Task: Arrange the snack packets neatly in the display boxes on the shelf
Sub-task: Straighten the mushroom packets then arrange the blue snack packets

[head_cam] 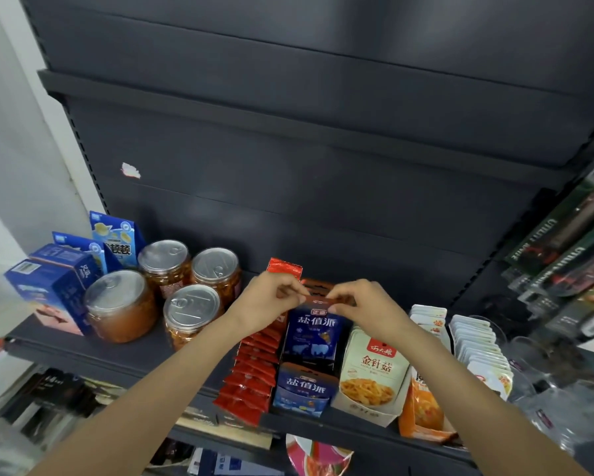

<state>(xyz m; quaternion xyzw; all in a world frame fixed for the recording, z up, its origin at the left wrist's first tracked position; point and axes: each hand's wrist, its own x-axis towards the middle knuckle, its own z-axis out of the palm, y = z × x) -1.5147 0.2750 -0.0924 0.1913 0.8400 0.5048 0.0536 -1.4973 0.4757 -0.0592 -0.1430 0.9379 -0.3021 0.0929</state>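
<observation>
On the dark shelf [123, 355] stand two blue display boxes, one behind the other: the rear blue box [314, 336] and the front blue box [304, 389]. My left hand [266, 300] and my right hand [360, 304] meet above the rear box. Both pinch the top edge of a small brown-red snack packet [317, 299] held over it. Left of the blue boxes runs a row of red packets [254, 369] in a red display box. To the right stands a cream display box [371, 383] with a mushroom picture.
Several lidded jars [189, 310] and blue cartons [58, 286] fill the shelf's left part. White-topped packets [477, 348] and an orange packet [422, 410] lie to the right. Hanging goods [563, 242] crowd the right side. A lower shelf holds more packages [316, 456].
</observation>
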